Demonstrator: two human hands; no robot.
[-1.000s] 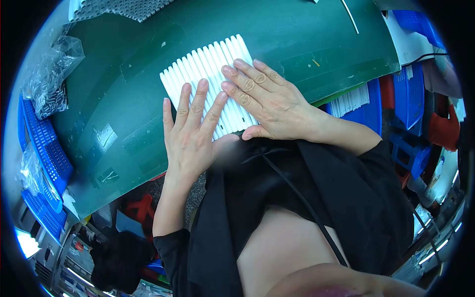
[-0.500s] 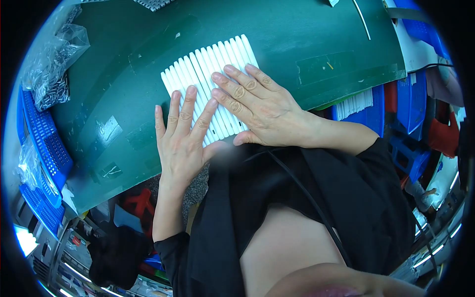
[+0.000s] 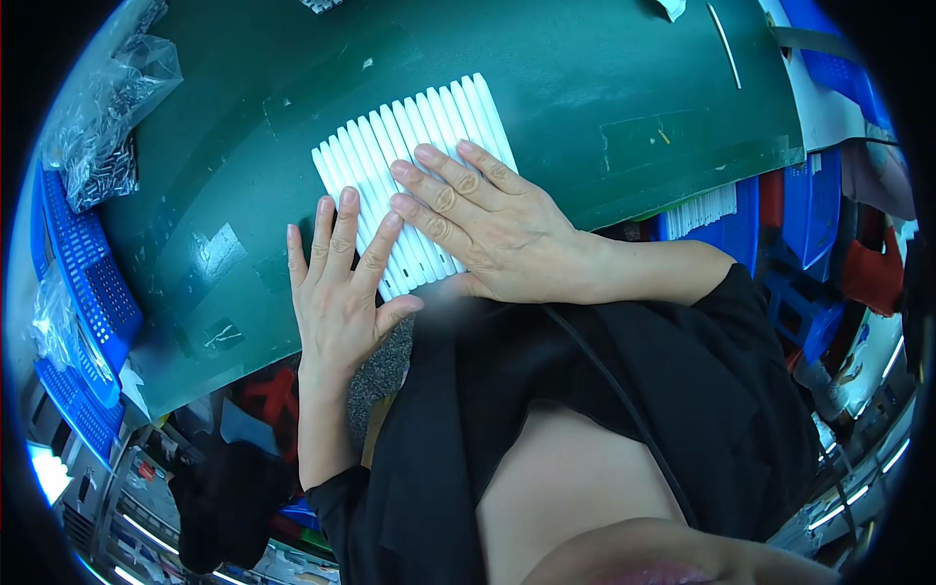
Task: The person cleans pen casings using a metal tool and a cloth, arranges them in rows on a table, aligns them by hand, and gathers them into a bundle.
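Note:
Several white pen-like sticks (image 3: pixel 409 127) lie side by side in a flat row on the green table (image 3: pixel 546 58). My left hand (image 3: pixel 336 302) is spread at the row's lower left, its fingertips at the edge of the sticks and its outer fingers over the green surface. Flat across the lower right part of the row rests my right hand (image 3: pixel 497 229), fingers stretched out, hiding the middles of several sticks. Small dark marks show near the sticks' lower ends.
A clear plastic bag (image 3: pixel 107 117) of small metal parts lies at the left, above blue perforated baskets (image 3: pixel 93 273). One thin white stick (image 3: pixel 724 47) lies at the upper right. Blue bins (image 3: pixel 809 210) and white sticks (image 3: pixel 702 213) stand beyond the right edge.
Both hands have shifted left and slightly down across the row, the right one further over the sticks. More of the sticks' upper right part shows. The camera view has shifted slightly.

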